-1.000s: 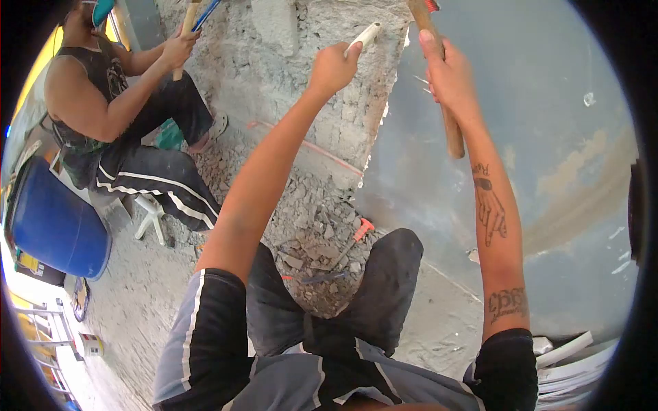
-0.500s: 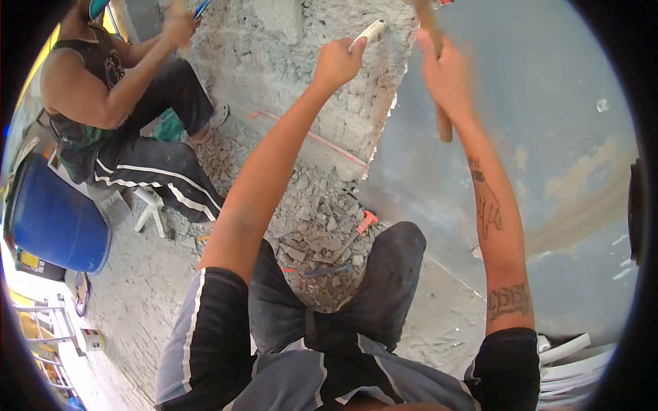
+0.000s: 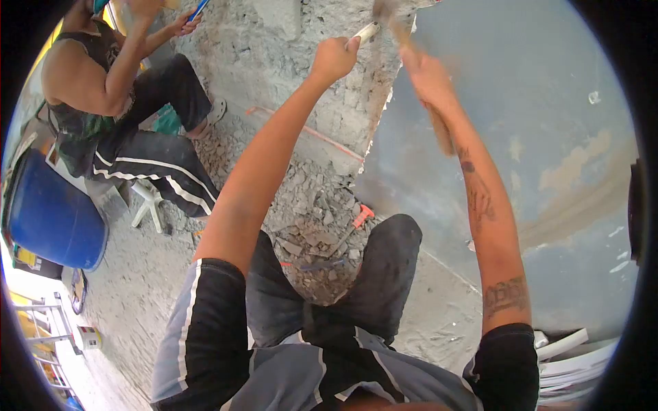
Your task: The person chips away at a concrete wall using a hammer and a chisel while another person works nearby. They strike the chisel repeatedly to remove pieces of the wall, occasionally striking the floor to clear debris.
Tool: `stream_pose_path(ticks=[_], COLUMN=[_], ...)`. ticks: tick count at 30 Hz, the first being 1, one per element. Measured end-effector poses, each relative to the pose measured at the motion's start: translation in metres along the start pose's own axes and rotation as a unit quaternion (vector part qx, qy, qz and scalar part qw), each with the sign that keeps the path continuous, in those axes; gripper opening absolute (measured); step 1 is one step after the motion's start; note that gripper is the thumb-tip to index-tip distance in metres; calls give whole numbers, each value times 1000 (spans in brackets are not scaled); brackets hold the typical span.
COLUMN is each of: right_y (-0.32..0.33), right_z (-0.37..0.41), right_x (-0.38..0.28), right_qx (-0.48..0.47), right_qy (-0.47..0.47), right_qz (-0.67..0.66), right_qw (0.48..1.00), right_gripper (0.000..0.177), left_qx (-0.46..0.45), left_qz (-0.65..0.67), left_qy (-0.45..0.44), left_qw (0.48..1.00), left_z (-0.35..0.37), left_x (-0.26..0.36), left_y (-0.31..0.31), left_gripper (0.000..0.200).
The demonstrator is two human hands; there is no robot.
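My left hand (image 3: 334, 59) is wrapped round the pale handle of a chisel (image 3: 367, 31), held against or close to the rough wall (image 3: 329, 130); its blade cannot be made out. My right hand (image 3: 430, 81) grips a hammer by its wooden handle (image 3: 441, 131). The hammer's head, smeared by motion, is at the top of the view, just right of the chisel's end. Between the two hands runs the ragged edge where the bare, chipped wall meets the smooth grey painted wall (image 3: 507, 89).
Rubble (image 3: 308, 229) covers the floor below, with an orange-handled tool (image 3: 363, 216) lying in it. A pinkish pipe (image 3: 322, 140) runs along the wall's base. To my left sits a co-worker (image 3: 82, 75) holding a blue tool, beside a blue barrel (image 3: 58, 212). White strips (image 3: 576, 373) lie at lower right.
My right hand has swung the hammer leftward and slightly down, its head nearer the chisel. My left hand has barely shifted. The co-worker's raised arm has moved up and left.
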State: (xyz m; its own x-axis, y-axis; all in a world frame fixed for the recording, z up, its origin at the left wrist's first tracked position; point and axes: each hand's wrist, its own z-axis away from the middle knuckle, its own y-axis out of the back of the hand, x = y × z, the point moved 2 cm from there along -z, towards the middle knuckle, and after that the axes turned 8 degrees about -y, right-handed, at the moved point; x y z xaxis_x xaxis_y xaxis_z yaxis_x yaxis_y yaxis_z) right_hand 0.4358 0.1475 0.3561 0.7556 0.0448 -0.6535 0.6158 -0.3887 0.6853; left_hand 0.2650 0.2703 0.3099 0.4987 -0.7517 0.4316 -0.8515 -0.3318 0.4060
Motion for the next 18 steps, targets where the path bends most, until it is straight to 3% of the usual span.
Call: stream_pose_path(ticks=[4,7,9,10,12,15,16,18], right_y=[19,44,59,56,56,16,7,-8], right_z=[13,24,25,22,14,-19,-30,-50], right_x=[-7,-22,-34,-34,-36,-10,-1,11], right_qx=[-52,0,53,52,230,256,255,89], right_qy=[-80,-78,13,13,131,199,199,147], right_qz=[-48,-138,-203,-204,-152,-65,-67,70], right_qw=[994,987,978,977,952,944,944,983], right_gripper=[53,52,53,53,63,57,57,60], left_qx=[-7,7,54,53,52,63,63,57], left_qz=[-36,-31,-13,-14,-10,1,-1,-16], left_qy=[7,-5,-1,-1,-35,-40,-39,-40], left_qw=[999,999,998,999,998,997,997,997], left_z=[0,-5,-14,-15,-20,-14,-12,-11], left_x=[-5,-2,-1,-4,-6,3,3,3], left_y=[-2,6,11,9,8,13,13,11], left_gripper=[49,56,55,55,53,47,47,47])
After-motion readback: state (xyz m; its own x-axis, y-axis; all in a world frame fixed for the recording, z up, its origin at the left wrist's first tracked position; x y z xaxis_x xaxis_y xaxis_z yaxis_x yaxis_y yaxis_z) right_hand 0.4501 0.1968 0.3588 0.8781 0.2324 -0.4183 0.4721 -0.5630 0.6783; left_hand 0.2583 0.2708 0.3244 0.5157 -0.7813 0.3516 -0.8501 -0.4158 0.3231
